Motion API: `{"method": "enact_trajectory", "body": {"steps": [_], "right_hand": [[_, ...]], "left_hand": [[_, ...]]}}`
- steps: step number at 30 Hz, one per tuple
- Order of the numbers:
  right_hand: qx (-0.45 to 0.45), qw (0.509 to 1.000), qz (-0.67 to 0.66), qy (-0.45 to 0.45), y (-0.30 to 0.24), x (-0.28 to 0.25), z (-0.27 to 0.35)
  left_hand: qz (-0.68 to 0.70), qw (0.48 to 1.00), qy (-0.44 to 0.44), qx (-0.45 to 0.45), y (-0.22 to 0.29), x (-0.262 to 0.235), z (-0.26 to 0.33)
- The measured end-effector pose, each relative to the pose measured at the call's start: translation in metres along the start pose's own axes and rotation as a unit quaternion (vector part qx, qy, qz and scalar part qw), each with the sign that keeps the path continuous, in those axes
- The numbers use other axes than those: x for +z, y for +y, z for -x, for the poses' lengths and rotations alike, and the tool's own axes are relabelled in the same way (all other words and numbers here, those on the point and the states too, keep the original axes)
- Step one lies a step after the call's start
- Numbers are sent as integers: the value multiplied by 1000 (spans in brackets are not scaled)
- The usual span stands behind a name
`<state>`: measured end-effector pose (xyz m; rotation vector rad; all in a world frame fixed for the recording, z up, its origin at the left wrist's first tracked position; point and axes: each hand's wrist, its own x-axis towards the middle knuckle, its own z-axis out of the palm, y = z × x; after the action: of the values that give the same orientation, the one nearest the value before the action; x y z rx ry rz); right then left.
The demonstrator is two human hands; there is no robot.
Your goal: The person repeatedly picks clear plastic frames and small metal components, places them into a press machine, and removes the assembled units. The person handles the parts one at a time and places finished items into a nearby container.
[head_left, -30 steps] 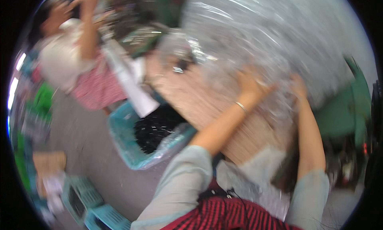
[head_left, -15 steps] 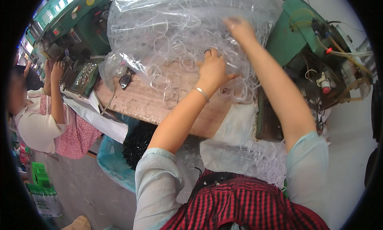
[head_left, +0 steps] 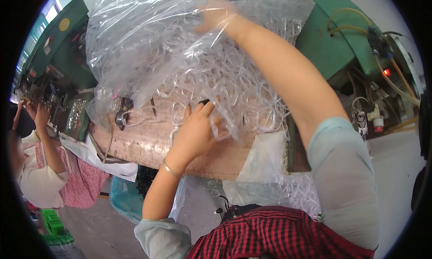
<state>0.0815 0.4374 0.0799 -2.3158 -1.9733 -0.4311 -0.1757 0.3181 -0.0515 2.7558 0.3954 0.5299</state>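
Note:
My left hand is low over the wooden bench top, its fingers bent around a clear plastic frame that is slightly blurred. A large heap of similar clear frames spreads from a big transparent plastic bag onto the bench. Farther back, my right hand reaches across the heap to the bag's film. Its fingers look spread against the film, though motion and glare blur them. More clear loops lie close by my left wrist.
Green machines stand left and right of the bench. Dark glasses lie by the bag. White sheeting hangs over the front edge. A blue basket sits below. At far left another person works.
My right hand has moved left and farther back over the bag. My left hand has come nearer and left, out of the heap. The bag film has shifted leftward and more frames are exposed.

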Motion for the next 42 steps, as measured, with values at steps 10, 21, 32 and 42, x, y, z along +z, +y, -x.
{"method": "enact_trajectory", "body": {"steps": [10, 21, 32, 42], "right_hand": [[43, 997, 67, -8, 10, 25, 46], [64, 959, 104, -255, 50, -20, 160], [170, 965, -128, 155, 6, -42, 222], [29, 931, -339, 135, -14, -49, 453]], "left_hand": [[200, 973, 112, -6, -31, 69, -13], [41, 997, -55, -19, 13, 55, -47], [110, 986, 62, -113, 37, 25, -49], [-53, 988, 145, -16, 14, 36, -199]]}}
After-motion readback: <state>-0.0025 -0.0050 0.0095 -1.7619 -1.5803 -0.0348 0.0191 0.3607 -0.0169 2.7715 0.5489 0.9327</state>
